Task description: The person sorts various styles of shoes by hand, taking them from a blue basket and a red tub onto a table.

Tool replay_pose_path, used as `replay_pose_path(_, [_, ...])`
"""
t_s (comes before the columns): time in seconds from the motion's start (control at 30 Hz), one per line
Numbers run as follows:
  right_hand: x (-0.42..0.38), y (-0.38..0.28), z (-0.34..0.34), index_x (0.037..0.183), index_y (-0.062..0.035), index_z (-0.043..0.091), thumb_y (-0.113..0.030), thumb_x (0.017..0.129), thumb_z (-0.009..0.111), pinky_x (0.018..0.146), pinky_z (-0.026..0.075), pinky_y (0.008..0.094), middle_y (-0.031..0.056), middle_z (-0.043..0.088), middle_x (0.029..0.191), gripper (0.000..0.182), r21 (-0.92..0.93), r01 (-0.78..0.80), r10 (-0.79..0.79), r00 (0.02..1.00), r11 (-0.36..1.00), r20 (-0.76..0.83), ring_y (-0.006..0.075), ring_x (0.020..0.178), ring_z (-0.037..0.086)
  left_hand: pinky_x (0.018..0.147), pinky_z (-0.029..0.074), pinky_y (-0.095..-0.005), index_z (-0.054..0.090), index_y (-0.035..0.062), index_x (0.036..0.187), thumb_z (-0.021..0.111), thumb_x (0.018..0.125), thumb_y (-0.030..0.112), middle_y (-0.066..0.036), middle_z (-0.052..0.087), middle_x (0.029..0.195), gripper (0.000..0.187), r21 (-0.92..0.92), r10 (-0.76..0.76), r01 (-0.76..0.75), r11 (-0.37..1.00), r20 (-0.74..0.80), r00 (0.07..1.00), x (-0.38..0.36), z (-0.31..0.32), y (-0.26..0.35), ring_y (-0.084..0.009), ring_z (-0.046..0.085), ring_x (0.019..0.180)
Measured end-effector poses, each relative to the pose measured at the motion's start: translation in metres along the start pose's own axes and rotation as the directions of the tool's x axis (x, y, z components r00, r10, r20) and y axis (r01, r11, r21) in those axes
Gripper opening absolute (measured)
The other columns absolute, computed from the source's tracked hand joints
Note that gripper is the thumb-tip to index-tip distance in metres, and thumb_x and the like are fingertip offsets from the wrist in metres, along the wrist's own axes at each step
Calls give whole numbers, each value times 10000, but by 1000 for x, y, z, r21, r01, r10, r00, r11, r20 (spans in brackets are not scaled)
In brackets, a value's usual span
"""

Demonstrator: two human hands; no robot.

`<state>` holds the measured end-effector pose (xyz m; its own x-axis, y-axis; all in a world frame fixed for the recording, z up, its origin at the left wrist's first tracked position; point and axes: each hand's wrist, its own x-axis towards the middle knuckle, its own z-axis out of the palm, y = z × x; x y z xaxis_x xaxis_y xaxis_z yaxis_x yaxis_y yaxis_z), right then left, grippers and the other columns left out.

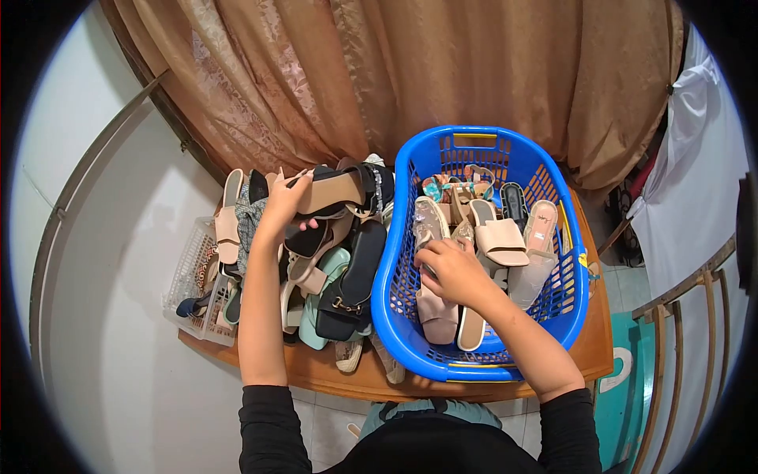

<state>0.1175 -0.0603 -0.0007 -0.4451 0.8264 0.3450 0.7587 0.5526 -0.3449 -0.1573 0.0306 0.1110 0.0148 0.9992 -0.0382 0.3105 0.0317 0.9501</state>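
My left hand (283, 207) is closed on the end of a black sandal with a tan insole (335, 192), above a pile of mixed shoes. Below it lie a black loafer with a gold buckle (345, 304) and a mint green shoe (316, 320). Inside the blue basket (384, 292), my right hand (452, 271) has its fingers curled at a shoe among several sandals; what they grip is mostly hidden. Close by are a beige slide (501, 242), a pinkish slide (438, 317) and a clear-strapped sandal (530, 276).
A white plastic basket (183, 268) with shoes stands left of the pile. Everything rests on a wooden table (347, 383). Brown curtains (474, 71) hang behind, and a metal railing (675, 347) stands at the right.
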Motion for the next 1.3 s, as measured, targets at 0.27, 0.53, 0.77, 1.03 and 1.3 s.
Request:
replay_pose_path(0.27, [3,-4,-9,925,-132,601,-185,782,607,898,351,528,47,575,968,153,15,-65,65,998,998,6,246,1000,539,293,376,-219,535,-62,1001,584,843,392,-114,606,716,483,-194,-34,30,981,-18,999,-26,-21,-18,-192,575,424])
replay_pose_path(0.53, [16,28,-44,1167,-50,519,-272,867,618,843,453,321,103,596,1049,386,812,-132,433,887,568,-159,171,980,573,380,512,-261,516,-80,1066,507,901,389,-188,624,843,497,-621,109,-23,784,102,989,-91,24,-22,-268,642,559])
replay_pose_path(0.77, [6,51,-64,1163,-45,492,-214,859,630,771,521,311,71,606,1068,375,997,42,451,892,-57,-11,152,921,610,804,533,-383,378,-16,1318,522,912,336,-180,561,1145,556,-620,150,102,778,341,928,-115,98,-34,-281,604,995])
replay_pose_path(1.03, [-14,59,-94,1204,-4,513,-139,704,746,797,481,306,102,629,1021,568,670,-357,395,913,651,103,193,913,606,842,469,-285,509,48,1211,586,880,129,-99,600,1024,349,-119,274,-253,960,216,937,-110,132,-82,-156,569,981])
replay_pose_path(1.3, [-9,48,-54,1140,-47,555,-236,676,745,779,488,371,187,661,929,536,198,-323,172,824,925,540,309,877,644,757,489,-337,586,18,1032,591,785,37,-138,621,895,248,198,572,-577,793,88,816,-124,147,-99,-247,616,851])
